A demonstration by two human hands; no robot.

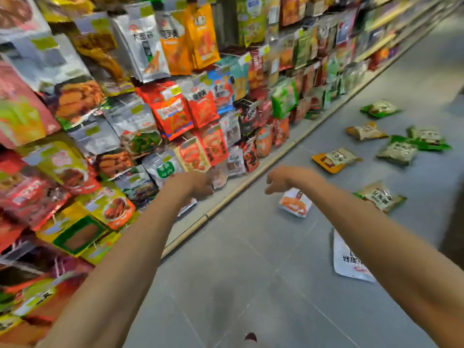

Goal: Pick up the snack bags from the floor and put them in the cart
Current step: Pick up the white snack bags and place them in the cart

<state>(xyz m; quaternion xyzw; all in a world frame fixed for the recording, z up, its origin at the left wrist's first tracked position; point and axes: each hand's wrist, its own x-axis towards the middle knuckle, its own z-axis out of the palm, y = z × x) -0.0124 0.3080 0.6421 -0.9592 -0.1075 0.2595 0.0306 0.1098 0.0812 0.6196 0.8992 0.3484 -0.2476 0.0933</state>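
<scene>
Several snack bags lie on the grey floor. A white and orange bag (295,202) lies just below my right hand (283,179), which hangs above it with loosely curled fingers and holds nothing. A large white bag (347,262) is partly hidden by my right forearm. Farther off lie an orange-edged bag (335,160), a beige and green bag (380,197), a tan bag (365,131) and green bags (399,151), (380,109), (426,136). My left hand (194,185) is stretched out by the lowest shelf, empty. No cart is in view.
A tall rack (140,116) of hanging snack packets fills the left side and runs away up the aisle. Its base ledge (226,197) borders the floor. A dark object (454,222) stands at the right edge. My shoe tip (250,337) shows at the bottom.
</scene>
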